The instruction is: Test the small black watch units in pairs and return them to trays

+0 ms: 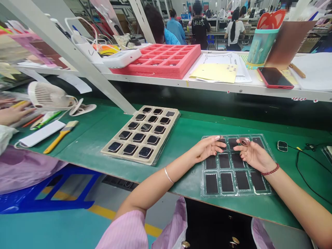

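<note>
My right hand (pixel 255 155) pinches a small shiny rounded part (pixel 244 141) between thumb and fingers, above a clear plastic tray (pixel 234 195). The part's exact kind is too small to tell. Facing it across the tray's far half is my left hand (pixel 209 147), its fingers apart and loosely bent, with nothing visible in it. Dark rectangular pieces (pixel 227 182) fill the tray's pockets. To the left, a beige tray (pixel 124 155) carries rows of black square watch-like units (pixel 138 137). At the right lies another small watch-like unit (pixel 282 146), beside a black cable (pixel 298 166).
A white shelf (pixel 215 86) spans the back, bearing a red foam tray (pixel 178 71), papers, a phone (pixel 275 77) and a pen cup (pixel 261 48). A slanted post (pixel 85 65) meets the bench. Leftward are a fan (pixel 49 97), a brush (pixel 61 136) and a co-worker's hand (pixel 15 112).
</note>
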{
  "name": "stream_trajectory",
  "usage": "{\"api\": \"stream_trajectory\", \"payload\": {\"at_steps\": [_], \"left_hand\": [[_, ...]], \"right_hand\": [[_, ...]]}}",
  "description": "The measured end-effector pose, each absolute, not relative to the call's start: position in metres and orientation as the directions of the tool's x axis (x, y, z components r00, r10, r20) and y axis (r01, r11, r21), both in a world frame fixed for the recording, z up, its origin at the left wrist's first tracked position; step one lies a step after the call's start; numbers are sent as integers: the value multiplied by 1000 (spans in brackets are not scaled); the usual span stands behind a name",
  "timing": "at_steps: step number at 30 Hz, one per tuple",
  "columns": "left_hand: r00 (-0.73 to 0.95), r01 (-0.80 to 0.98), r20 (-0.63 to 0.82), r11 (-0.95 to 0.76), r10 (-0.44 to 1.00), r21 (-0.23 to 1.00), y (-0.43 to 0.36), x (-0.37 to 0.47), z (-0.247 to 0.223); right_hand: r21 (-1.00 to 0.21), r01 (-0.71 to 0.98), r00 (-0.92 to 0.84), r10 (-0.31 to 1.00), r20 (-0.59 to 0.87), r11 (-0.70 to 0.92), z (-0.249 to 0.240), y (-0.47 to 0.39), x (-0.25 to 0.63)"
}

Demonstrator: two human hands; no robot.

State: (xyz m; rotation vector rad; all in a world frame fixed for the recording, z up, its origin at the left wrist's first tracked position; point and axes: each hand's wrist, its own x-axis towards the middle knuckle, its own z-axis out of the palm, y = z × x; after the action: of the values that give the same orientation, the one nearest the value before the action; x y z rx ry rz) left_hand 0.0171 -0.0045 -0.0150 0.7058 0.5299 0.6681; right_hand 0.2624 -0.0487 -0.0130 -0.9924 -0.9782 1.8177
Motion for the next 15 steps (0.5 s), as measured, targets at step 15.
{"api": "stream_trajectory", "payload": {"at_steps": [15], "left_hand": [[632, -54, -68, 132, 772, 990, -27, 30, -15]], "right_hand": [[-991, 135, -269, 963, -29, 8, -20, -63, 238]]}}
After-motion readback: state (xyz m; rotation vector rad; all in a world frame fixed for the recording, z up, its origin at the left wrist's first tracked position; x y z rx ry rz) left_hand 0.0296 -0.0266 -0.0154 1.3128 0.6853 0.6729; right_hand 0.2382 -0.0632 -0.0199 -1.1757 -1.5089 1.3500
